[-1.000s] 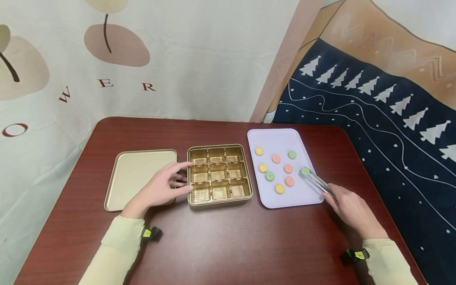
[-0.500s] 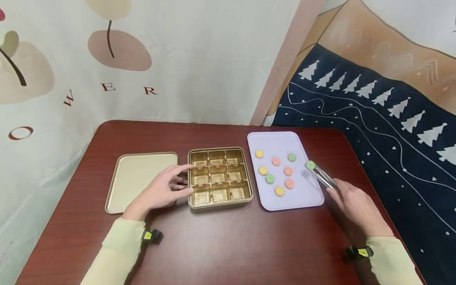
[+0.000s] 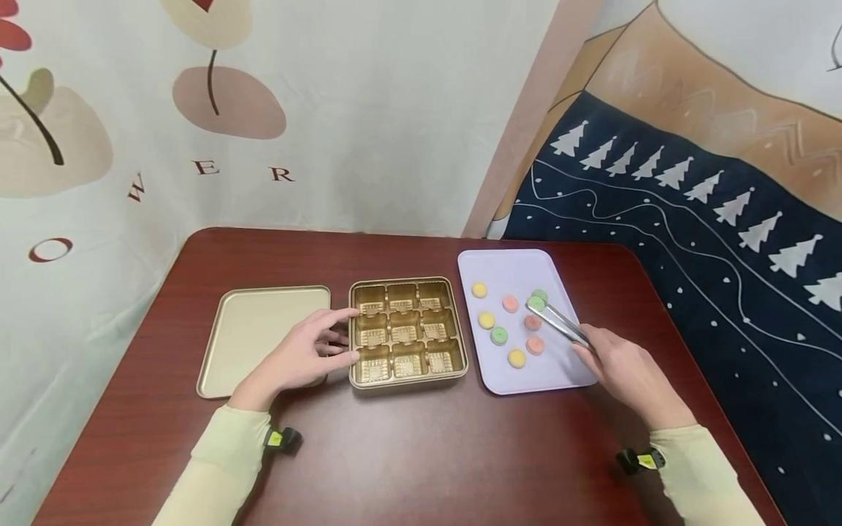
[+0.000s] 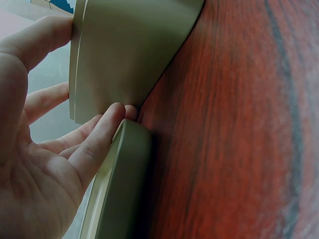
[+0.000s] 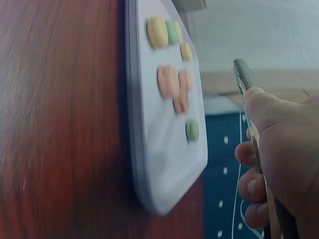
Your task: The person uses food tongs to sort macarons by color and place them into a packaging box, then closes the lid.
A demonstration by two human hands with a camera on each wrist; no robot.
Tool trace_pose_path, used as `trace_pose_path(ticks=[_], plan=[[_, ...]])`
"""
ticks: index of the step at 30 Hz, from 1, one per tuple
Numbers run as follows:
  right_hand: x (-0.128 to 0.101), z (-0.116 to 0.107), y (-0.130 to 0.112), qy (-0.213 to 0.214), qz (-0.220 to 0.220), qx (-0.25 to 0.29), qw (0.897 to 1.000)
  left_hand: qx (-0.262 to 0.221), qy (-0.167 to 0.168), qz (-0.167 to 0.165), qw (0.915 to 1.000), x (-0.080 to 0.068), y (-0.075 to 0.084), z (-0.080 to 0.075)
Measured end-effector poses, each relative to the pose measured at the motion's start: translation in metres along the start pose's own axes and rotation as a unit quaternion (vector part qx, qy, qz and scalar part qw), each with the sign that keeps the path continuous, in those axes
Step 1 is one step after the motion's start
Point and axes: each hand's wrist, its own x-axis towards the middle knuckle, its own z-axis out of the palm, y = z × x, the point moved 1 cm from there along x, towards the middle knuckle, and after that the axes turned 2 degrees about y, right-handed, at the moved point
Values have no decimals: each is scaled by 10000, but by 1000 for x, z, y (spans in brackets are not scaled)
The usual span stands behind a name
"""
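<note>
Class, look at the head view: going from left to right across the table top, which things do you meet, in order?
Gold lid → left hand → gold compartment box → lilac tray with small round sweets → tongs holding a green sweet → right hand.

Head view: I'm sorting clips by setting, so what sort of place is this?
Probably a staged indoor tabletop: a dark wooden table, patterned cloths hung behind, and a gold box beside a tray.

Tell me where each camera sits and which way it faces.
Head: looks down at the table, gold box, lilac tray; both hands show.
Left wrist: low at the table, at the box's wall; left hand shows.
Right wrist: low, along the tray; right hand grips tongs.
Head and right wrist share the tray.
</note>
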Motion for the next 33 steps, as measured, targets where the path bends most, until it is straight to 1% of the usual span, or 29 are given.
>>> trace_pose_path(ticks=[5,8,11,13,20,24,26,29,33], plan=[[13,4,-19,-83,-354,13,9993,-2,16,26,10000,-1,1,0],[22,5,-33,-184,-489,145,9985,-6,26,39,10000,-2,2,0],[31,6,-47,-182,-757,260,9966,-20,34,33,10000,-2,2,0],[37,8,-56,-147,-1014,290,9943,-35,43,25,10000,-2,1,0],[55,17,-89,295,-2003,168,9791,1,19,0,10000,-1,0,1],[64,23,-109,489,-2390,67,9698,7,6,-24,10000,0,0,1],[67,26,-119,584,-2541,-68,9654,19,18,-29,10000,0,0,0],[70,30,-132,560,-2791,-177,9585,19,34,-29,10000,0,0,0],[74,32,-147,429,-3097,-129,9498,13,29,-29,10000,-1,0,0]])
